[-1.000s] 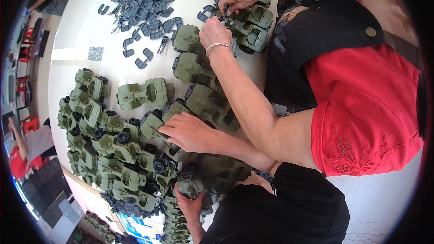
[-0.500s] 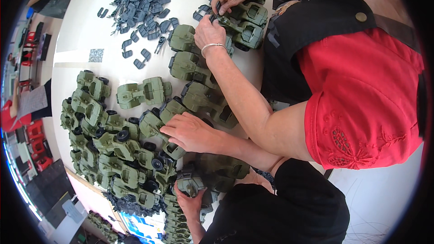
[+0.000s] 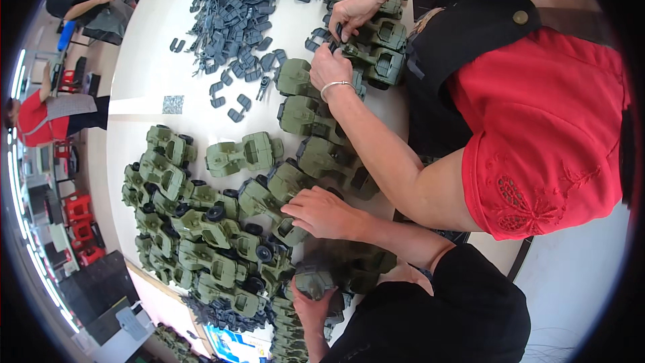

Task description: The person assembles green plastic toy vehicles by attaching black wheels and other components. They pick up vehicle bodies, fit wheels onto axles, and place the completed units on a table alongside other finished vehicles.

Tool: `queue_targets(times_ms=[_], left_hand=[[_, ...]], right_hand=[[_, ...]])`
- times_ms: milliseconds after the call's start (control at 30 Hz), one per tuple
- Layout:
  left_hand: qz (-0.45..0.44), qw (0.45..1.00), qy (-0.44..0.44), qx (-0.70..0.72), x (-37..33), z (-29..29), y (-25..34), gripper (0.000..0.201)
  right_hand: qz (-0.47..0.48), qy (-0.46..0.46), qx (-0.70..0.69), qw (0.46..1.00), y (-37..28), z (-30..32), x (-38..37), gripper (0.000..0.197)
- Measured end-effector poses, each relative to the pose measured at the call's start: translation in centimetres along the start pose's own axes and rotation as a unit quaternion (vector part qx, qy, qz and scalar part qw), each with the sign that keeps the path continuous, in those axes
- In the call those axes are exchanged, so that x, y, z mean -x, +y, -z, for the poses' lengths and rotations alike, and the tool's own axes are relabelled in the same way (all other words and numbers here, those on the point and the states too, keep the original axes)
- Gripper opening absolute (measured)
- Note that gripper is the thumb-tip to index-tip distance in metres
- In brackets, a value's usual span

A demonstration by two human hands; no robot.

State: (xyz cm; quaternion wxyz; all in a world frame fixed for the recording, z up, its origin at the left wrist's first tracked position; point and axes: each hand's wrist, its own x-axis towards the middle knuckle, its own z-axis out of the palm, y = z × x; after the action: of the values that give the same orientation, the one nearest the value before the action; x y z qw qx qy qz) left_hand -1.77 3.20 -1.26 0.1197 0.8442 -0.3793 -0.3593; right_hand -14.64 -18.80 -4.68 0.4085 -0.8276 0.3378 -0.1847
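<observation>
At the lower middle, my left hand [image 3: 310, 312] is closed around a grey-green toy vehicle [image 3: 314, 282], blurred, with part of it hidden by my fingers. My right hand [image 3: 329, 214] reaches in from the right, below a co-worker's elbow. Its fingers are stretched out and rest over an olive-green toy vehicle [image 3: 262, 199]; the thumb sits apart from them. Further away, the co-worker's two hands [image 3: 330, 70] hold small dark parts [image 3: 340, 31] above another olive toy vehicle [image 3: 386, 60].
Left of my hands lies a heap of olive toy vehicles with black wheels [image 3: 215, 255]. A single vehicle [image 3: 245, 153] stands beside it. Loose dark grey parts [image 3: 232, 20] are piled at the far end of the white table [image 3: 151, 81]. The co-worker's red sleeve [image 3: 544, 161] fills the right side.
The whole view has shifted, so the table's contents sit further right and slightly lower. The toy in my left hand looks more blurred and differently angled. My right hand remains over the vehicles.
</observation>
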Motion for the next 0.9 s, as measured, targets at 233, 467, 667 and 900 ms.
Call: queue_targets(times_ms=[233,467,667,900], left_hand=[[0.004,1.0,-0.007,0.009,-0.1,0.2,0.5,0.096],[0.009,0.999,-0.027,0.038,-0.3,0.4,1.2,0.094],[0.019,0.999,-0.025,0.024,-0.2,0.6,1.9,0.093],[0.013,1.0,-0.023,0.015,-0.1,0.5,1.7,0.096]], right_hand=[[0.001,0.007,0.009,1.0,0.3,-0.2,0.2,0.035],[-0.001,-0.016,0.008,1.0,-0.6,0.6,-0.4,0.035],[-0.032,0.109,-0.034,0.993,0.6,0.3,0.5,0.015],[-0.116,0.213,-0.088,0.966,3.7,1.6,4.0,0.006]])
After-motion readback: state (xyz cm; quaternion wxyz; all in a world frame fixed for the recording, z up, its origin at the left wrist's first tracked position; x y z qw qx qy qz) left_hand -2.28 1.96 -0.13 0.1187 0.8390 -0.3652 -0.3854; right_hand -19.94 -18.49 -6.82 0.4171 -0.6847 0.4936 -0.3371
